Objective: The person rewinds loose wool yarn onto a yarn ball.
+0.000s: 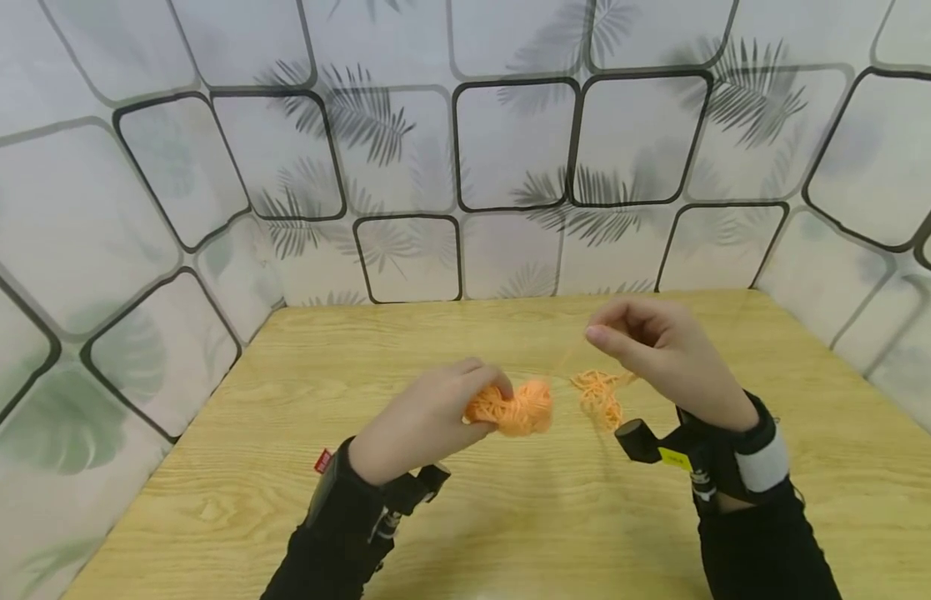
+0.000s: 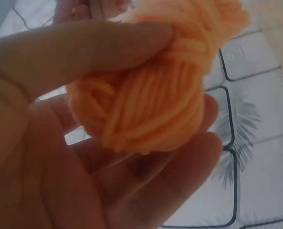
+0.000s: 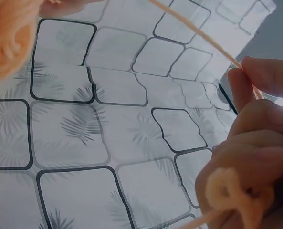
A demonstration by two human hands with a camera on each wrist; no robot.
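Observation:
An orange ball of yarn (image 1: 516, 407), pinched narrower near its middle, is held in my left hand (image 1: 438, 408) above the table. In the left wrist view my thumb presses across the yarn ball (image 2: 151, 105) while the fingers curl beneath it. Up and to the right, my right hand (image 1: 656, 346) pinches a strand of the yarn (image 3: 203, 36) between thumb and fingertip. That strand runs taut towards the ball in the right wrist view. A loose tangle of orange yarn (image 1: 600, 398) appears below the right hand, and a looped bit (image 3: 239, 193) shows close to its curled fingers.
The light wooden table (image 1: 285, 517) spreads under both hands. Patterned white cloth walls (image 1: 510, 150) with leaf prints and dark outlines stand behind it and at both sides. Each wrist wears a black strap with a small camera (image 1: 638, 440).

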